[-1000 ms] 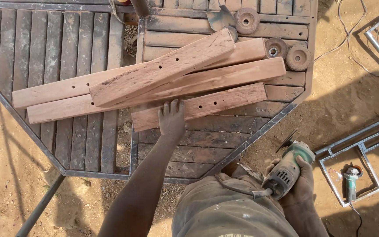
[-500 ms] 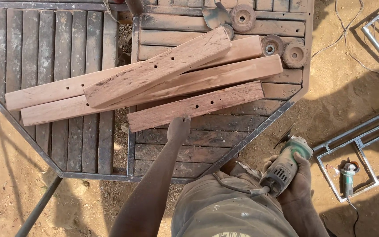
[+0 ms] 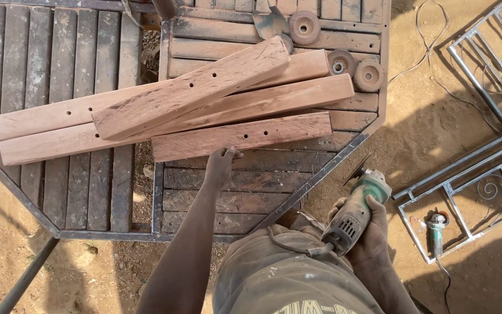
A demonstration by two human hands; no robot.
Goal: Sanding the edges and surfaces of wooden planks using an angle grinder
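Nearest short plank [image 3: 242,136]: long axis left–right, just beyond left hand [image 3: 221,164], fingers curled at its near edge. Right hand [image 3: 367,229]: clamped on grinder [image 3: 355,212], right.

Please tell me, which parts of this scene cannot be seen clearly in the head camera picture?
- Left hand: its fingers curl over the edge of the nearest wooden plank, so the fingertips are hidden.
- Angle grinder in the right hand: its disc faces away, barely visible.
- Metal frame: cut off by the right edge.
- Small tool on the sand: too small to identify.
- Planks' undersides: hidden by the slatted table.
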